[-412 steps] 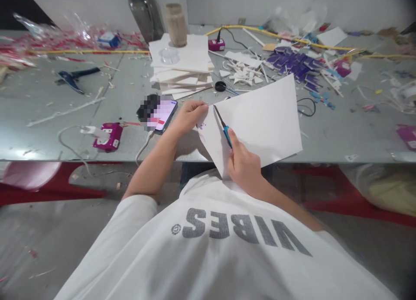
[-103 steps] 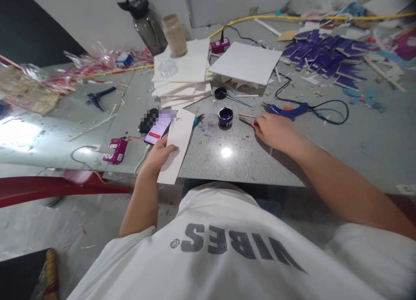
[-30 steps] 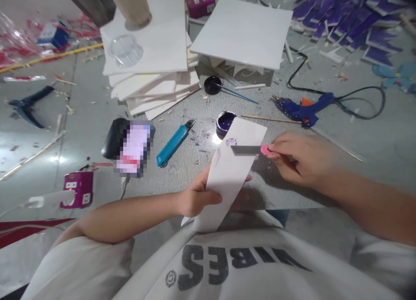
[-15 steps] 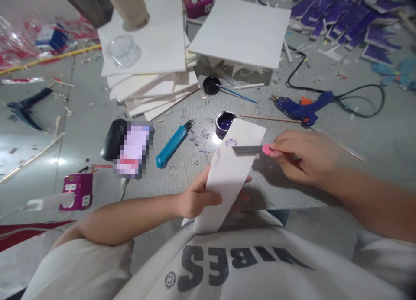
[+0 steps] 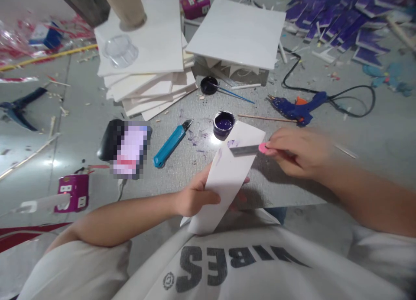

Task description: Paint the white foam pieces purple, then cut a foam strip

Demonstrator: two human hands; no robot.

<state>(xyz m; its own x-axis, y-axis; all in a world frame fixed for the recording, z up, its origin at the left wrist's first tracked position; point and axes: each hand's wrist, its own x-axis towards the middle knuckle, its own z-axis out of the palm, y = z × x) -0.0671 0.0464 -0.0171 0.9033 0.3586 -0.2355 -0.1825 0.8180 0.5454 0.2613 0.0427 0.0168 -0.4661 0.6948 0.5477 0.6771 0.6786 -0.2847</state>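
My left hand (image 5: 198,198) is closed around a long white foam board strip (image 5: 224,179), thumb on top and fingers underneath. The strip tilts up from my shirt towards the paint pot, with purple smears near its far end. Pinched in my right hand (image 5: 292,153) is a flat metal blade with a pink grip (image 5: 264,147). The blade lies across the upper part of the strip and seems to touch it. Just beyond the strip's end stands a small pot of purple paint (image 5: 224,122). To its left lies a blue utility knife (image 5: 172,144).
White boards (image 5: 146,44) are stacked at the back, with another white board (image 5: 238,33) beside them. A blue glue gun (image 5: 292,109) lies right with its cord. A dark paint lid (image 5: 208,85) holds a thin blue stick. A phone (image 5: 130,148) and purple pieces (image 5: 338,14) are also there.
The whole view has shifted slightly, so most things appear a little further left. The blade remains across the strip, at a slightly different slant. Both hands keep their holds.
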